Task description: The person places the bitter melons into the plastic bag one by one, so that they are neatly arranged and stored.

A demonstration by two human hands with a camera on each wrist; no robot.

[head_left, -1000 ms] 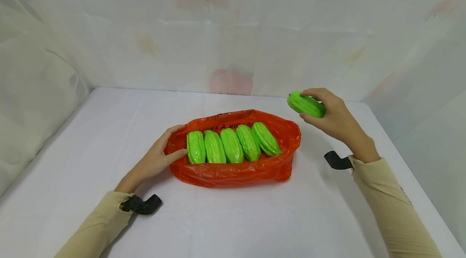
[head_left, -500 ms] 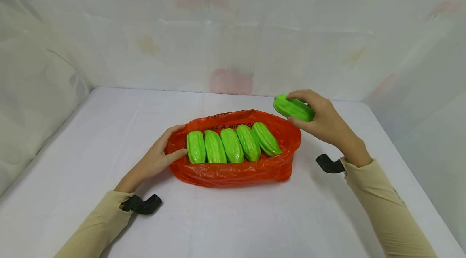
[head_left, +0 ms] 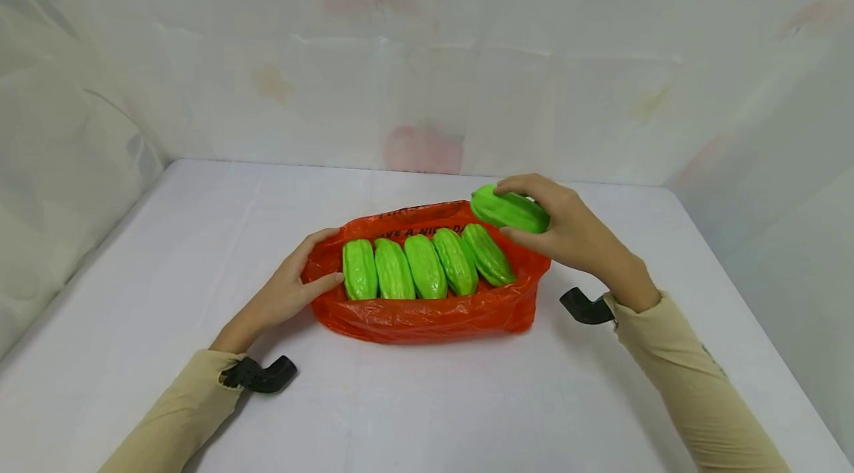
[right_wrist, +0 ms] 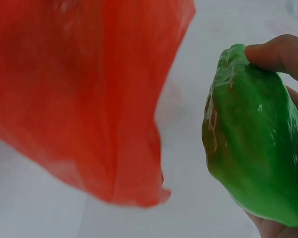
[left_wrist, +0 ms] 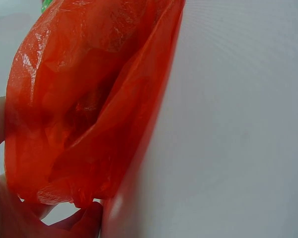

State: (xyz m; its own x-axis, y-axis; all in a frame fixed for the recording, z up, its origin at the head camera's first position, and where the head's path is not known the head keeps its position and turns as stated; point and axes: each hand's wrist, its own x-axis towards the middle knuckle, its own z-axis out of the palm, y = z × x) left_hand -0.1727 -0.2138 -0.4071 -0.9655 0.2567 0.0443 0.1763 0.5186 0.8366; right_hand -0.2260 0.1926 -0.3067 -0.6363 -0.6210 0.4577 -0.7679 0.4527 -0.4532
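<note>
A red plastic bag (head_left: 434, 322) lies on the table with its mouth spread wide. Several bright green, ribbed bitter melons (head_left: 425, 267) sit side by side inside it. At the bag's left end my left hand (head_left: 283, 293) grips the rim, thumb over the inner side and the other fingers outside. My right hand (head_left: 572, 230) holds another bitter melon (head_left: 508, 210) between thumb and fingers, above the bag's back right rim. In the right wrist view that bitter melon (right_wrist: 253, 139) appears apart from the red plastic.
The table (head_left: 427, 406) has a white cover. Behind it hangs a pale curtain (head_left: 373, 73) with faded pink spots, and more pale cloth stands at both sides. Black wrist mounts (head_left: 267, 375) stick out from both sleeves.
My right hand has carried the bitter melon leftward and slightly nearer, from right of the bag to over its back right rim. My left hand and the bag have stayed put.
</note>
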